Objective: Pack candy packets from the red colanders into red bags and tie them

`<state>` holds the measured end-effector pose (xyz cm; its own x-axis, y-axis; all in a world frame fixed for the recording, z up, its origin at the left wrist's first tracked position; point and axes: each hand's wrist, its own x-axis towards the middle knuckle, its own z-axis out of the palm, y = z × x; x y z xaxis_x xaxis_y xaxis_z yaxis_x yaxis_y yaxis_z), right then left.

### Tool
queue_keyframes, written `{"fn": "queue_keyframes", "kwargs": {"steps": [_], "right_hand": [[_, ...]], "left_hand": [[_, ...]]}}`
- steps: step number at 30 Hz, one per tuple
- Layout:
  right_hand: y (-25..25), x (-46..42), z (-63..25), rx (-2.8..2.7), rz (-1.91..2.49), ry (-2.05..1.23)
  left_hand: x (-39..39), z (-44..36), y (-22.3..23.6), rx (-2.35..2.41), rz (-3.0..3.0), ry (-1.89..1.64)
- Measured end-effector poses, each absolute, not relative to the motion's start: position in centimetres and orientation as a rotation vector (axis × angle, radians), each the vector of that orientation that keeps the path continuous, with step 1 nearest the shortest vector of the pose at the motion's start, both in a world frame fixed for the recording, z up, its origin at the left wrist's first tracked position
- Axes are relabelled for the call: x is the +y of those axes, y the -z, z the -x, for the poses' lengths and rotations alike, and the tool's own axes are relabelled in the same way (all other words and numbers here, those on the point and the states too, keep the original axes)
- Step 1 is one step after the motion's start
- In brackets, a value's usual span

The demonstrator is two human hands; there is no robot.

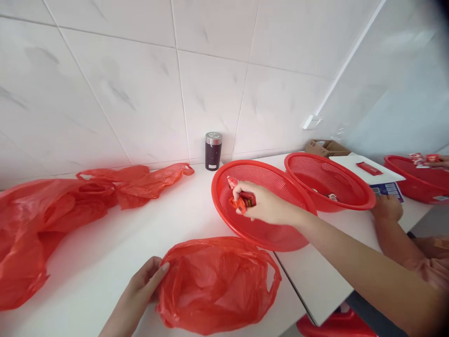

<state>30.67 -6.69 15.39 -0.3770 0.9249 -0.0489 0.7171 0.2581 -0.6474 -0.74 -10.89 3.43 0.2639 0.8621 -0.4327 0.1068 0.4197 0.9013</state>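
My left hand [145, 281] pinches the left rim of a red plastic bag [217, 290], thumb on top. The bag lies with its mouth spread wide on the white table, and one handle loop shows at its right. Over the near red mesh basket [277, 185], my right hand [266, 203] is closed around several small red wrapped packets [240, 204]; their kind is not clear. Some of them stick out between the fingers. No other contents show in this basket, though my hand and forearm cover part of it.
More red plastic bags [52, 220] lie crumpled at left. A dark tumbler [213, 154] stands by the wall. Rightward are a second red basket [308, 168] with a few small packets, a carton [328, 147], a third basket [410, 185], and a co-worker's hand [387, 208].
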Motion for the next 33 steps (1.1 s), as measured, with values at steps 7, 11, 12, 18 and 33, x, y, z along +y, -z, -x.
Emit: {"fn": "queue_keyframes", "kwargs": {"steps": [7, 11, 12, 18, 33], "right_hand": [[-11.3, -11.9, -23.7, -2.557, 1.249, -1.283], [-9.6, -12.2, -23.2, -2.669, 1.518, -0.973], [-10.0, -12.6, -23.6, -2.654, 1.479, -0.979], [-11.4, -17.6, -27.1, -2.340, 1.607, -0.566], [-16.4, -19.3, -30.6, -1.549, 1.538, -0.449]], "left_hand": [[-10.9, 0.5, -3.5, 1.235, -1.083, -0.664], [-11.1, 0.7, -3.7, 1.297, -1.055, -0.708], [-11.1, 0.9, -3.8, 1.303, -1.047, -0.737], [-10.7, 2.1, -4.5, 1.424, -1.147, -0.790], [-10.0, 5.4, -11.2, 1.542, -1.449, -1.107]]}}
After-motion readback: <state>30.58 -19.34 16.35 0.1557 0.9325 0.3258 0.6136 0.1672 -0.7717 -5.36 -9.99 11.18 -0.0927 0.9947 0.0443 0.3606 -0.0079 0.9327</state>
